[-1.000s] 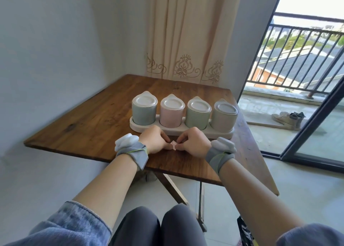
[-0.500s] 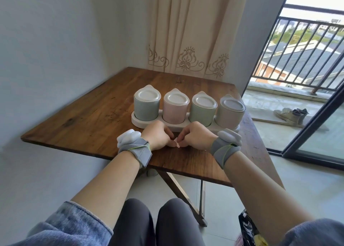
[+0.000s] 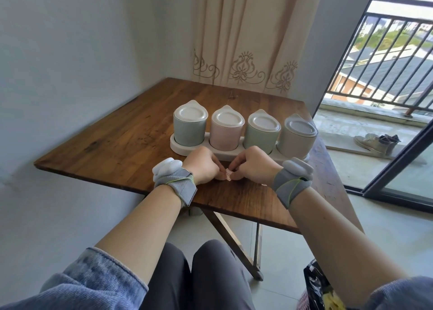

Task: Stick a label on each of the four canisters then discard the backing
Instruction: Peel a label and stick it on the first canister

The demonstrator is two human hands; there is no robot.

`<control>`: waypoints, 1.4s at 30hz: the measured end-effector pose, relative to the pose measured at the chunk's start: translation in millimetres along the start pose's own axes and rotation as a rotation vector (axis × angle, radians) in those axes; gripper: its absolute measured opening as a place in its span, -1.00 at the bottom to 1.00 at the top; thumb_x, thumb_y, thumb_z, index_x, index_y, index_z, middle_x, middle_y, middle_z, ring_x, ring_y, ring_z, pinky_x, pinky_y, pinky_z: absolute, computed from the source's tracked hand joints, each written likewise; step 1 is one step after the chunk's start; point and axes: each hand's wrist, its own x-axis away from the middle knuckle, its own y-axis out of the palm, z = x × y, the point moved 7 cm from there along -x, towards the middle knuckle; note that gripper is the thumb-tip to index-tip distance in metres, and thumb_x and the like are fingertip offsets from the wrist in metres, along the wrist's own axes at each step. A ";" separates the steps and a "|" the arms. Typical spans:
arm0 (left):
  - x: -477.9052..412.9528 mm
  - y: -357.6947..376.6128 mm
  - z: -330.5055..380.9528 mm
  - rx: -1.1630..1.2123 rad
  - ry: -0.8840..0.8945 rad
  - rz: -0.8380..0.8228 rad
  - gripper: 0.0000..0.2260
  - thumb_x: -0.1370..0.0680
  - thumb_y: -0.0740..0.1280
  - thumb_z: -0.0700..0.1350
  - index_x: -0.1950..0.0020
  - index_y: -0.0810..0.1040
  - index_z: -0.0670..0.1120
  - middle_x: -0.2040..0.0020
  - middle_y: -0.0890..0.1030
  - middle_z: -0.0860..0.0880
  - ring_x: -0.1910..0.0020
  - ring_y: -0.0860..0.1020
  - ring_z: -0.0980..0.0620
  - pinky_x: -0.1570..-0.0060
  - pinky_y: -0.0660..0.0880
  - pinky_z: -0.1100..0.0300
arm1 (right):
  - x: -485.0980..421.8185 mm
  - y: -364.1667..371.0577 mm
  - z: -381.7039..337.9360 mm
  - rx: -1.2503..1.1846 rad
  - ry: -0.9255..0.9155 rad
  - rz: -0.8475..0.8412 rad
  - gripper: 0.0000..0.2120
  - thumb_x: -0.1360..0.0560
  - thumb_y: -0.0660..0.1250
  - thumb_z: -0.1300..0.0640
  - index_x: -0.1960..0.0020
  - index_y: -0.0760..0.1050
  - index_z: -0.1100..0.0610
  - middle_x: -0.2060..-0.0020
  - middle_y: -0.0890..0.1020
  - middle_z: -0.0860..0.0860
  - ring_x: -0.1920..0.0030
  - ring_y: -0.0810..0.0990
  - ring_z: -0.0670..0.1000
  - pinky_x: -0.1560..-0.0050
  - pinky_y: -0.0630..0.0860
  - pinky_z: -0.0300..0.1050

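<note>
Four lidded canisters stand in a row in a white holder (image 3: 180, 148) on the wooden table (image 3: 121, 141): a blue-grey canister (image 3: 188, 129), a pink canister (image 3: 226, 134), a green canister (image 3: 261, 134) and a beige canister (image 3: 296, 139). Just in front of the holder, my left hand (image 3: 203, 165) and my right hand (image 3: 253, 165) meet over the table. Both pinch a small pinkish label sheet (image 3: 228, 177) between their fingertips. The canister fronts I can see carry no label.
A cream curtain (image 3: 246, 35) hangs behind the table. An open sliding door (image 3: 398, 164) at the right leads to a balcony with shoes (image 3: 377, 143). A black bag (image 3: 316, 286) lies on the floor by my right knee. The table has crossed folding legs.
My hands stay together on the small sheet in front of the holder. The camera has tipped a little, so the scene sits slightly differently in view.
</note>
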 end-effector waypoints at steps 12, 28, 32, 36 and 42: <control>22.7 -6.4 -6.2 -0.072 0.202 -0.059 -0.81 -0.44 0.42 -0.10 -0.04 0.68 0.02 0.21 0.59 0.18 0.18 0.53 0.17 0.24 0.37 0.35 | 24.3 8.8 -7.1 0.160 -0.224 -0.038 -0.77 -0.40 0.44 0.10 -0.05 0.67 0.05 0.27 0.53 -0.23 0.21 0.51 -0.13 0.23 0.36 -0.37; 52.0 -3.9 -6.3 -0.158 0.295 -0.021 -0.73 -0.50 0.25 -0.23 -0.05 0.67 0.01 0.11 0.55 0.11 0.15 0.50 0.14 0.18 0.38 0.35 | 79.3 34.1 -13.2 0.392 -0.480 0.042 -0.73 -0.46 0.37 -0.07 -0.11 0.64 -0.01 0.17 0.44 -0.10 0.15 0.35 -0.10 0.27 0.29 -0.28; 42.6 -16.5 -11.8 -0.003 0.173 0.056 -0.79 -0.50 0.27 -0.18 0.06 0.69 0.00 0.16 0.68 0.02 0.20 0.59 0.08 0.11 0.51 0.18 | 78.0 19.8 -19.7 0.297 -0.515 0.109 -0.83 -0.50 0.35 0.04 0.06 0.71 0.04 0.21 0.53 -0.06 0.21 0.49 -0.07 0.19 0.53 -0.09; 30.4 -22.0 -20.0 0.382 -0.070 0.065 -0.79 -0.52 0.27 -0.08 0.15 0.67 -0.12 0.24 0.69 -0.04 0.35 0.61 0.09 0.30 0.54 0.26 | 70.4 -15.5 -28.8 0.190 -0.555 0.441 -0.88 -0.48 0.38 0.12 0.05 0.70 0.08 0.26 0.58 -0.07 0.26 0.54 -0.08 0.21 0.54 -0.21; 10.5 -4.2 -22.0 0.767 -0.231 -0.111 -0.76 -0.44 0.41 0.06 0.15 0.69 -0.11 0.25 0.72 -0.04 0.39 0.63 0.14 0.43 0.53 0.32 | 51.0 -23.0 -39.6 0.163 -0.659 0.554 -0.89 -0.45 0.43 0.16 0.05 0.70 0.11 0.28 0.57 0.07 0.24 0.53 0.03 0.25 0.57 0.00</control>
